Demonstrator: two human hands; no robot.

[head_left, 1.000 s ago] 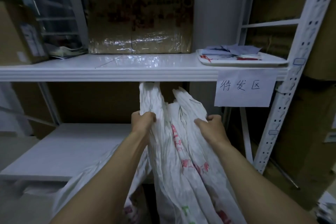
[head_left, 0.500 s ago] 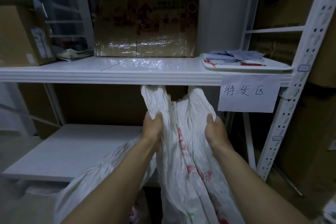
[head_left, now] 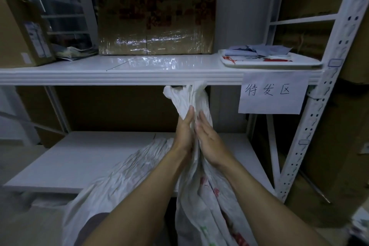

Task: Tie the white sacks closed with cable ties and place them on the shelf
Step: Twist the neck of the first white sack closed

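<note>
Left hand: the left hand (head_left: 184,130) is clamped round the bunched neck of the white sack (head_left: 196,98), thumb lying straight up along the fabric, its other fingers hidden behind it.
Right hand: the right hand (head_left: 209,138) presses against the same neck from the other side with straight fingers, just beside the left hand, only a fold of cloth between them.
Sack: held upright in front of the rack, its crumpled top just below the front edge of the upper shelf (head_left: 139,78); its body, printed in red and green, hangs down between the forearms.
More white fabric: crumpled white fabric (head_left: 119,181) spreads at lower left over the edge of the lower shelf (head_left: 79,158); whether it is the same sack, I cannot tell.
Upper shelf: a film-wrapped cardboard box (head_left: 155,16) at the back, a white tray (head_left: 307,63) of papers at the right.
Label: a handwritten paper sign (head_left: 271,94) hangs from the shelf edge beside the perforated post (head_left: 319,126).
</note>
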